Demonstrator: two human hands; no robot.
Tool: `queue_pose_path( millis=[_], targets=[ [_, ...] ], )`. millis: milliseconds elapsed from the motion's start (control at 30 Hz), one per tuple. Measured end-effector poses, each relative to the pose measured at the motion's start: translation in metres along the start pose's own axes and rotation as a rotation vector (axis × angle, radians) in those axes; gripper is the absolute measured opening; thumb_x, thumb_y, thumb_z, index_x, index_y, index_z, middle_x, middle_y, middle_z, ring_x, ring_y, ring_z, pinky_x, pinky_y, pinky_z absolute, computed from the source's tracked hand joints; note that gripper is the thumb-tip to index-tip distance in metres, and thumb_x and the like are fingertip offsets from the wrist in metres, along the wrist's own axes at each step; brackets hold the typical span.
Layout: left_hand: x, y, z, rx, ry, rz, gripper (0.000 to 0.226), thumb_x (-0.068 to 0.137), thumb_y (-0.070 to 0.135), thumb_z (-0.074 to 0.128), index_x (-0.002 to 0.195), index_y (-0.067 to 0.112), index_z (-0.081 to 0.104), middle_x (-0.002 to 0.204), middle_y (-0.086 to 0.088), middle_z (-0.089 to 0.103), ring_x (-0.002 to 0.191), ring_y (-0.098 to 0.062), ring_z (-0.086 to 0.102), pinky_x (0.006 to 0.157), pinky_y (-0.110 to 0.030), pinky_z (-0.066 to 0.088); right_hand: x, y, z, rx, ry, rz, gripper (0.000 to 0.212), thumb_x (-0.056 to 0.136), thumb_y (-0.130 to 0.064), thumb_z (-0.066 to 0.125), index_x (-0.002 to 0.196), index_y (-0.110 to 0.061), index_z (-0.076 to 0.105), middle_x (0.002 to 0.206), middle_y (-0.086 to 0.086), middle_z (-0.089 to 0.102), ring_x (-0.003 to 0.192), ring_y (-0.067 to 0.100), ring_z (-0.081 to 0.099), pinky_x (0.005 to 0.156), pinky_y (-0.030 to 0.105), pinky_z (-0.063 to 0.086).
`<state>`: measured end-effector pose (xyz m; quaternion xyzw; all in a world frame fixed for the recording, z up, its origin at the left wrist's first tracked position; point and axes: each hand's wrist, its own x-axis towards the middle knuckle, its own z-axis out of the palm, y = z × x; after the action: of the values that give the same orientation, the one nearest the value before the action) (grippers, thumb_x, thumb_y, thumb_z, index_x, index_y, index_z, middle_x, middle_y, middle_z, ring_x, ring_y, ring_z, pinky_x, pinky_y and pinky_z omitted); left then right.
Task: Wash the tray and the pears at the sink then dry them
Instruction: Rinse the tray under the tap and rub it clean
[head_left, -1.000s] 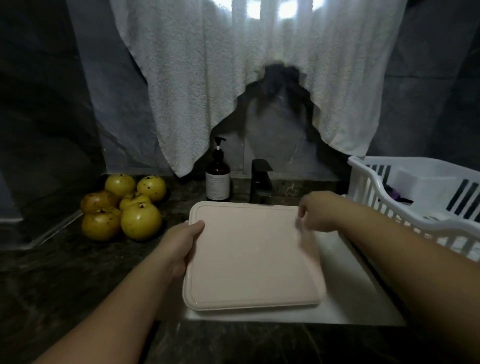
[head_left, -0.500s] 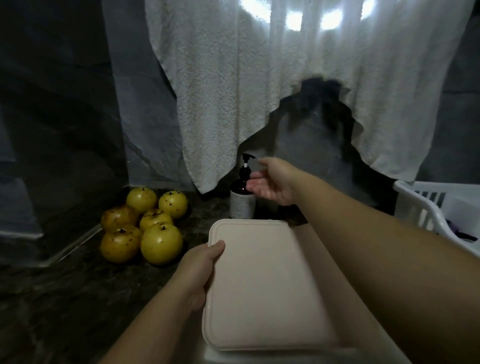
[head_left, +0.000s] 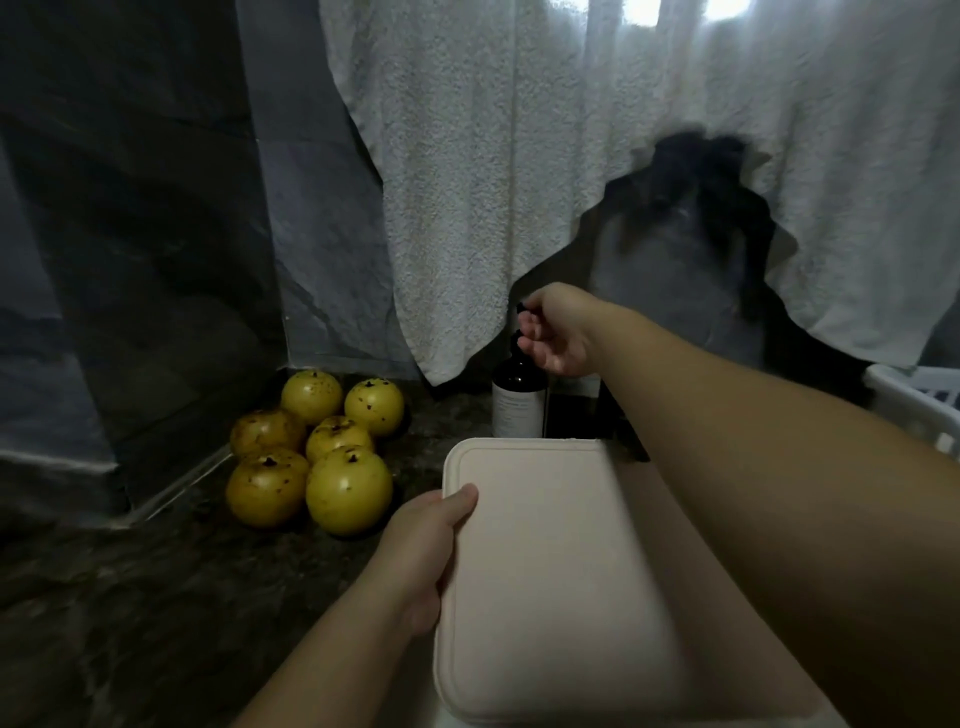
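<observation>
pears (head_left: 317, 457): on counter (head_left: 156, 597), far left of tray (head_left: 545, 571)
bottle (head_left: 518, 402): behind tray
basket (head_left: 919, 410): far right

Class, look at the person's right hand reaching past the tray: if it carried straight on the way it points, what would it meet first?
The right hand is already at the pump head of the dark soap bottle, so the pump comes first. Just beyond hangs the white towel, though depth is hard to judge.
</observation>
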<state>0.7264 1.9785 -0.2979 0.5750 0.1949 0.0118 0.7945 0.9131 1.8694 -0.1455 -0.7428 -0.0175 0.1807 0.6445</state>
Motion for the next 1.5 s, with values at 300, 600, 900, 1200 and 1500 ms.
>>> queue_pose_path(
  millis=[300,600,900,1200,1500],
  targets=[
    [-0.002,-0.001,0.004,-0.027,0.002,-0.017,0.024,0.104,0.023,0.06,0.118,0.007,0.069,0.099,-0.017,0.079,0.088,-0.033,0.078,0.07,-0.037,0.06,0.002,0.004,0.0,0.25,-0.042,0.003,0.033,0.103,-0.019,0.039,0.074,-0.014,0.055,0.05,-0.005,0.051,0.035,0.008,0.05,0.037,0.012,0.037],
    [0.002,-0.008,0.008,-0.051,0.022,-0.024,0.047,0.103,0.024,0.062,0.145,0.007,0.054,0.136,-0.015,0.067,0.115,-0.036,0.069,0.101,-0.055,0.055,0.0,0.01,0.0,0.273,-0.107,0.023,0.038,0.107,-0.021,0.036,0.072,-0.016,0.048,0.042,-0.007,0.043,0.03,0.004,0.038,0.031,0.013,0.027],
    [0.0,-0.011,0.009,0.004,0.013,-0.027,0.037,0.102,0.026,0.063,0.135,0.008,0.062,0.118,-0.015,0.075,0.106,-0.036,0.072,0.088,-0.047,0.06,-0.021,0.008,0.0,0.392,-0.097,0.006,0.04,0.111,-0.032,0.038,0.078,-0.013,0.052,0.038,-0.006,0.046,0.027,0.002,0.042,0.03,0.01,0.032],
    [-0.002,-0.012,0.015,-0.03,0.066,-0.031,0.054,0.104,0.039,0.062,0.15,0.014,0.051,0.126,-0.012,0.071,0.105,-0.032,0.072,0.083,-0.046,0.061,-0.124,0.163,0.007,-0.947,0.137,-0.575,0.04,0.109,-0.021,0.04,0.147,-0.018,0.051,0.145,0.008,0.057,0.13,0.024,0.054,0.113,0.03,0.036],
    [-0.009,-0.017,0.019,-0.023,0.082,-0.023,0.043,0.105,0.04,0.057,0.136,0.01,0.062,0.113,-0.012,0.076,0.101,-0.03,0.073,0.087,-0.042,0.059,-0.146,0.221,0.03,-1.483,0.058,-0.671,0.082,0.098,-0.065,0.007,0.162,-0.016,-0.006,0.169,0.001,-0.019,0.153,0.021,-0.025,0.122,0.056,-0.016]
  ],
)
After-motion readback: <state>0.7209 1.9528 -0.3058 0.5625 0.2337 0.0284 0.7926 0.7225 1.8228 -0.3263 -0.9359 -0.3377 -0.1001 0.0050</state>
